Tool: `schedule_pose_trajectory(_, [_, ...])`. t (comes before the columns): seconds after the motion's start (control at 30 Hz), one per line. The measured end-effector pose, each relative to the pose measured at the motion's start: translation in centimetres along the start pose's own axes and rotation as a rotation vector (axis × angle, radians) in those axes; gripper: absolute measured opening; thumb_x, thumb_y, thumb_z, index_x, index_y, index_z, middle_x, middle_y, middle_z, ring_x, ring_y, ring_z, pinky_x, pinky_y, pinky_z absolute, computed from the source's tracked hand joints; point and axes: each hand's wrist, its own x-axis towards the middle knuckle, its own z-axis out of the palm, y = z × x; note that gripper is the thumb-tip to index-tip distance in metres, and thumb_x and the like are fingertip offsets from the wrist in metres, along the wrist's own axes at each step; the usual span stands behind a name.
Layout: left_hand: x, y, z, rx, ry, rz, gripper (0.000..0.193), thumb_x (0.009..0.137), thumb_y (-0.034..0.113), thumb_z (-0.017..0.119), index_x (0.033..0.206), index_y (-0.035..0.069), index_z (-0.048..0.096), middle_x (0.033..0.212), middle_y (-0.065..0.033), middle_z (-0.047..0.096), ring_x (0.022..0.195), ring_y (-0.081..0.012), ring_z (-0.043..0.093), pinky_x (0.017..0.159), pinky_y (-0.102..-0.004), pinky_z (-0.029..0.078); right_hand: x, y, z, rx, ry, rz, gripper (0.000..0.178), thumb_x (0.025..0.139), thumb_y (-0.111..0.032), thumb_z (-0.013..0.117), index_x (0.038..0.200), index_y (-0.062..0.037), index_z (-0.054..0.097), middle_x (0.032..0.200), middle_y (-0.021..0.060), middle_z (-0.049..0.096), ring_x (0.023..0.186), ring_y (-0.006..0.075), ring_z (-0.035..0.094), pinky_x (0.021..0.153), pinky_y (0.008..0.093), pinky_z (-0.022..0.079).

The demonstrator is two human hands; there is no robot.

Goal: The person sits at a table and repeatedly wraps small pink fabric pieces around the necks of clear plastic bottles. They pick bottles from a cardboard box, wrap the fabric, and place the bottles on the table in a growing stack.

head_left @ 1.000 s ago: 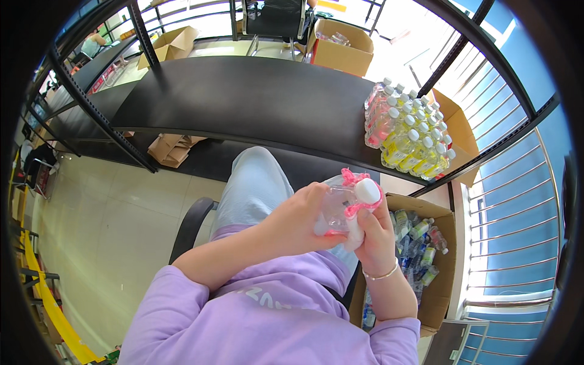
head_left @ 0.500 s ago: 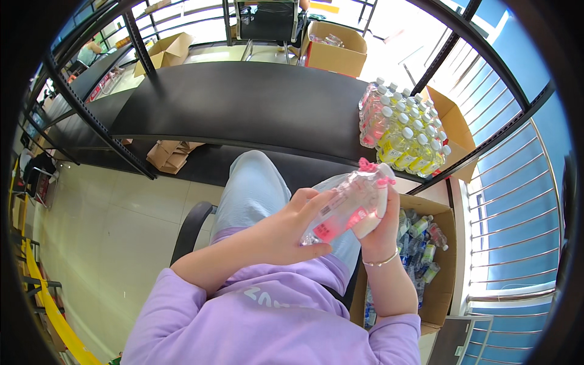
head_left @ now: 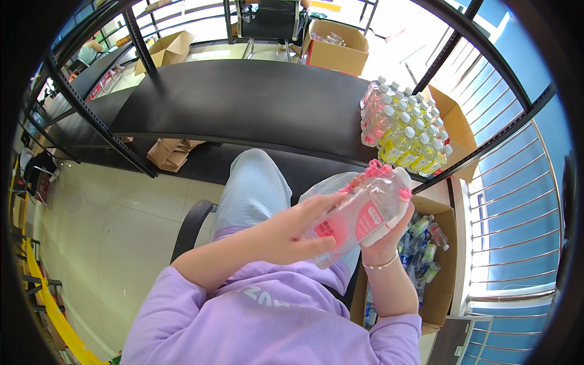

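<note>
"In the head view, where's the bottle?"

"Towards four o'clock from centre: a clear plastic bottle (head_left: 365, 218) with a pink label, its white cap tilted to two o'clock. A knotted pink cord (head_left: 378, 168) sits by its neck."

"And the grip?"

"The left hand (head_left: 301, 234) wraps the base end; the right hand (head_left: 384, 244) holds the capped end, fingers partly hidden."

"Nearby?"

"A brown cardboard carton (head_left: 447, 274) of bottles, beyond at four."

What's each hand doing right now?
Left hand: holding the pink-labelled bottle, toward its base.
Right hand: holding the same bottle, nearer its white cap.
</note>
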Motion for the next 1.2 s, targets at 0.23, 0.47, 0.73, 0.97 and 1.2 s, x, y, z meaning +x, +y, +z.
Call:
schedule_pose_trajectory(0.23, [-0.1, -0.9, 1.3, -0.129, 0.086, -0.090, 0.058, 0.086, 0.025, 0.056, 0.129, 0.003, 0.024, 0.121, -0.0099, 0.034, 0.108, -0.0202, 0.043, 0.089, -0.0345, 0.040, 0.0, -0.7, 0.0, -0.009, 0.029, -0.031, 0.056, 0.084, -0.051, 0.034, 0.110, -0.0039, 0.049, 0.100, 0.0123, 0.056, 0.094, 0.0243, 0.054, 0.080, 0.0371, 0.046])
schedule_pose_trajectory(0.47, [-0.3, -0.8, 2.8, -0.013, 0.319, 0.014, 0.072, 0.072, 0.013, 0.070, 0.126, 0.006, 0.024, 0.121, -0.0137, 0.026, 0.112, -0.0268, 0.037, 0.076, -0.0360, 0.050, 1.0, -1.0, -1.1, 0.106, 0.157, -0.067, 0.043, 0.086, -0.041, 0.036, 0.109, -0.0070, 0.051, 0.100, 0.0104, 0.058, 0.093, 0.0241, 0.056, 0.080, 0.0374, 0.046])
schedule_pose_trajectory(0.73, [0.1, -2.1, 2.9, 0.422, 0.311, 0.130, 0.070, 0.074, 0.010, 0.065, 0.128, 0.001, 0.022, 0.115, -0.0210, 0.032, 0.109, -0.0342, 0.036, 0.093, -0.0381, 0.032, 0.5, -1.0, -0.4, 0.022, 0.117, -0.118, 0.043, 0.088, -0.039, 0.035, 0.112, -0.0073, 0.050, 0.104, 0.0103, 0.058, 0.097, 0.0236, 0.055, 0.082, 0.0377, 0.045])
schedule_pose_trajectory(0.97, [-0.8, -2.6, 4.4, -0.025, 0.120, 0.078, 0.061, 0.082, 0.020, 0.059, 0.125, -0.001, 0.021, 0.113, -0.0185, 0.040, 0.107, -0.0256, 0.044, 0.091, -0.0362, 0.036, -0.4, -0.6, 0.1, 0.001, -0.032, -0.072, 0.062, 0.082, -0.053, 0.032, 0.119, -0.0049, 0.045, 0.110, 0.0135, 0.055, 0.097, 0.0248, 0.055, 0.078, 0.0386, 0.046])
schedule_pose_trajectory(1.2, [-1.2, -2.9, 4.4, -0.053, -0.007, 0.020, 0.054, 0.087, 0.031, 0.052, 0.123, 0.002, 0.022, 0.113, -0.0143, 0.044, 0.106, -0.0177, 0.046, 0.088, -0.0332, 0.039, -1.1, -0.6, 0.6, -0.039, 0.015, 0.029, 0.067, 0.080, -0.057, 0.029, 0.117, -0.0042, 0.046, 0.103, 0.0130, 0.055, 0.089, 0.0230, 0.056, 0.073, 0.0350, 0.048])
